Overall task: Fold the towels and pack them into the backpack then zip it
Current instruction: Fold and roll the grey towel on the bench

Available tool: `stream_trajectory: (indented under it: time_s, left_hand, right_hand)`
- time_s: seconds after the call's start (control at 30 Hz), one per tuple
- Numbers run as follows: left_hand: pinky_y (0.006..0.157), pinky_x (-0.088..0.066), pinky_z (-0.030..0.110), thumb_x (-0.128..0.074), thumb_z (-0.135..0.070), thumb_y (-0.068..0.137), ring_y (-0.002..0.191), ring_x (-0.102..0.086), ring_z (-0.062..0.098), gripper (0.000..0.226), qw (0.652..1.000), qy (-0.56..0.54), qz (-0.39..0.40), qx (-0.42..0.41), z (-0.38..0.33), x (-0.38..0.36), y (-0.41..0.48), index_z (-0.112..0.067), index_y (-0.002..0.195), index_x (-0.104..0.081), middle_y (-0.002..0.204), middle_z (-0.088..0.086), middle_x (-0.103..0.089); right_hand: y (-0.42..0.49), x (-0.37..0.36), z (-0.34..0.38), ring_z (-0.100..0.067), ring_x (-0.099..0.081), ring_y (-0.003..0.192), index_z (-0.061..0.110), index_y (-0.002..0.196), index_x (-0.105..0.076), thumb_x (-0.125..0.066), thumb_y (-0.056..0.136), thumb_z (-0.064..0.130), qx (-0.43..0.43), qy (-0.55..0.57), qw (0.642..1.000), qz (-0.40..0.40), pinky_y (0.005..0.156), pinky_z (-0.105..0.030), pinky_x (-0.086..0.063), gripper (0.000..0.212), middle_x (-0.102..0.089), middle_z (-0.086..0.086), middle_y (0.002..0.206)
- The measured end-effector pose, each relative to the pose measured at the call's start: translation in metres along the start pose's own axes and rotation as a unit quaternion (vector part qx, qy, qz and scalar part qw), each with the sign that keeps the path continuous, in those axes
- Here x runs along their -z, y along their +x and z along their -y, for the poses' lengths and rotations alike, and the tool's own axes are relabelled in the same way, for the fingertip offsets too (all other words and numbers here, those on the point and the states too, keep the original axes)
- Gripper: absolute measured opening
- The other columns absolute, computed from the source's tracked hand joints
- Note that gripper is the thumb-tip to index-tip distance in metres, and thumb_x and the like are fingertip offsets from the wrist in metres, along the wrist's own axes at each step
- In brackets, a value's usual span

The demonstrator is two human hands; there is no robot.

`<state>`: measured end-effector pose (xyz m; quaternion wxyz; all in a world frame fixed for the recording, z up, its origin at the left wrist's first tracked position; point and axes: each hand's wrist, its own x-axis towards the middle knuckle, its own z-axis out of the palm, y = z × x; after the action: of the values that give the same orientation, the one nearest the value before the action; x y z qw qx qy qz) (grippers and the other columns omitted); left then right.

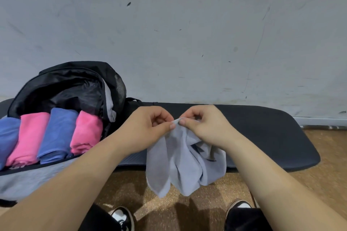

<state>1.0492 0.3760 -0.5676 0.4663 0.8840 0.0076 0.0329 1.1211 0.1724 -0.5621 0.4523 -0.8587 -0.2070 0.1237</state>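
Observation:
A pale grey-blue towel [180, 163] hangs crumpled in the air in front of me, over the near edge of a black mat [262, 133]. My left hand [148, 127] and my right hand [204, 125] both pinch the same top corner of it, fingertips almost touching. At the left lies a black and grey backpack [75, 84], unzipped with its flap thrown back. Inside it, folded towels stand side by side: blue [7, 135], pink [28, 137], blue [56, 135] and pink [87, 133].
The mat lies against a scuffed white wall [187, 33]. Brown speckled floor [150, 200] runs under my arms. My two black and white shoes [123, 217] show at the bottom edge. A metal strip [326, 127] sits at the wall's base on the right.

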Motion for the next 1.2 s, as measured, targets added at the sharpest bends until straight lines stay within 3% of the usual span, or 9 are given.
stream_trajectory:
  time_s: [0.17,0.37,0.53,0.63,0.73,0.83,0.93,1.07,1.2]
  left_hand:
    - [0.061,-0.045,0.027,-0.081,-0.034,0.089,0.06,-0.054,0.004,0.019,0.994,0.092,0.029,0.056,0.007,0.014,0.001,-0.021,0.076,-0.074,0.073,0.004,-0.072]
    - [0.061,-0.045,0.03,-0.09,-0.029,0.08,0.064,-0.055,0.014,0.028,0.969,-0.147,-0.15,0.133,0.001,0.027,0.002,-0.006,0.08,-0.074,0.07,0.011,-0.066]
    - [0.067,-0.044,0.029,-0.085,-0.032,0.087,0.071,-0.051,0.017,0.037,0.944,-0.217,-0.167,0.185,-0.003,0.017,0.008,-0.001,0.079,-0.066,0.075,0.008,-0.056]
    - [0.068,-0.047,0.029,-0.081,-0.035,0.09,0.074,-0.056,0.018,0.035,0.936,-0.245,-0.13,0.214,-0.003,0.009,0.011,-0.004,0.083,-0.067,0.081,0.005,-0.061]
    - [0.066,-0.048,0.027,-0.075,-0.034,0.095,0.078,-0.06,0.02,0.031,0.94,-0.264,-0.071,0.205,-0.012,-0.003,0.01,-0.003,0.089,-0.072,0.085,0.01,-0.067]
    - [0.064,-0.054,0.023,-0.069,-0.029,0.1,0.083,-0.071,0.015,0.018,0.949,-0.252,-0.042,0.185,-0.025,-0.017,0.006,-0.017,0.098,-0.083,0.096,0.005,-0.081]
    - [0.09,-0.062,0.041,-0.06,-0.024,0.106,0.102,-0.078,0.025,0.022,0.945,-0.282,-0.012,0.166,-0.032,-0.026,0.003,-0.023,0.107,-0.083,0.102,0.004,-0.083]
    - [0.095,-0.06,0.041,-0.054,-0.021,0.109,0.102,-0.078,0.021,0.028,0.952,-0.274,-0.007,0.134,-0.034,-0.03,0.003,-0.023,0.109,-0.082,0.101,0.003,-0.083]
    - [0.08,-0.058,0.035,-0.064,-0.02,0.104,0.089,-0.077,0.021,0.022,0.942,-0.299,-0.063,0.139,-0.031,-0.03,0.006,-0.02,0.098,-0.085,0.094,0.012,-0.082]
  right_hand:
    - [0.012,0.015,-0.024,-0.011,-0.07,0.083,0.023,0.085,-0.079,-0.076,0.092,0.024,-0.082,0.027,0.992,-0.09,0.072,-0.018,-0.052,0.009,-0.077,0.004,0.087]
    - [0.019,0.032,-0.037,-0.011,-0.069,0.086,0.023,0.089,-0.076,-0.074,0.093,0.032,-0.09,0.057,0.98,-0.17,0.08,-0.028,-0.054,0.011,-0.075,0.006,0.087]
    - [0.014,0.039,-0.043,-0.02,-0.055,0.062,-0.005,0.085,-0.067,-0.061,0.091,0.064,-0.237,-0.058,0.967,-0.071,0.062,-0.029,-0.044,0.069,-0.062,-0.004,0.069]
    - [0.011,0.043,-0.044,-0.026,-0.066,0.075,-0.003,0.109,-0.071,-0.07,0.09,0.044,-0.301,0.075,0.95,-0.034,0.073,-0.034,-0.056,0.05,-0.072,-0.008,0.085]
    - [0.005,0.033,-0.029,-0.026,-0.074,0.089,0.011,0.11,-0.076,-0.074,0.093,0.015,-0.261,0.262,0.926,-0.069,0.081,-0.038,-0.063,0.018,-0.078,-0.015,0.106]
    - [0.0,0.014,-0.014,-0.03,-0.075,0.094,0.015,0.107,-0.078,-0.08,0.088,0.017,-0.204,0.334,0.914,-0.107,0.085,-0.045,-0.062,0.019,-0.079,-0.017,0.107]
    - [-0.006,-0.004,0.0,-0.029,-0.076,0.101,0.011,0.109,-0.078,-0.085,0.084,0.019,-0.151,0.347,0.921,-0.097,0.092,-0.045,-0.061,0.027,-0.08,-0.015,0.103]
    - [-0.011,-0.013,0.012,-0.002,-0.065,0.062,0.011,0.095,-0.08,-0.079,0.091,0.016,-0.063,0.247,0.957,-0.138,0.063,-0.021,-0.052,0.007,-0.073,0.008,0.07]
    - [-0.01,-0.012,0.016,0.0,-0.054,0.051,0.01,0.086,-0.08,-0.08,0.09,0.014,-0.038,0.238,0.959,-0.152,0.058,-0.02,-0.045,0.006,-0.065,0.013,0.057]
